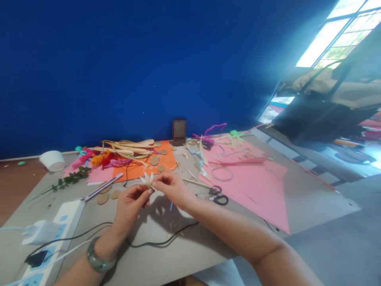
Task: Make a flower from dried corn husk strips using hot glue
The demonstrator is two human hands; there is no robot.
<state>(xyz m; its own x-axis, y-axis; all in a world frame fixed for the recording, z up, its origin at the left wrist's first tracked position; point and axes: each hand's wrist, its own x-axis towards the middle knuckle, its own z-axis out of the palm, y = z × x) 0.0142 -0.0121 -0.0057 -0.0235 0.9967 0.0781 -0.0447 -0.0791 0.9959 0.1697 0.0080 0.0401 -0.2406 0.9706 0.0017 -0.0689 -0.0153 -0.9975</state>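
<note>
We could not see the base of the pale flower, hidden where our curled left hand pinched it, our right hand, angled inward, nipping its side

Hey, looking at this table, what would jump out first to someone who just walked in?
Probably the deep blue wall filling the upper view. Next, likely the bright paper: a pink sheet on the table's right, an orange sheet beyond the hands. Left of centre, a pale petal-like piece sits between left hand and right hand.
</note>
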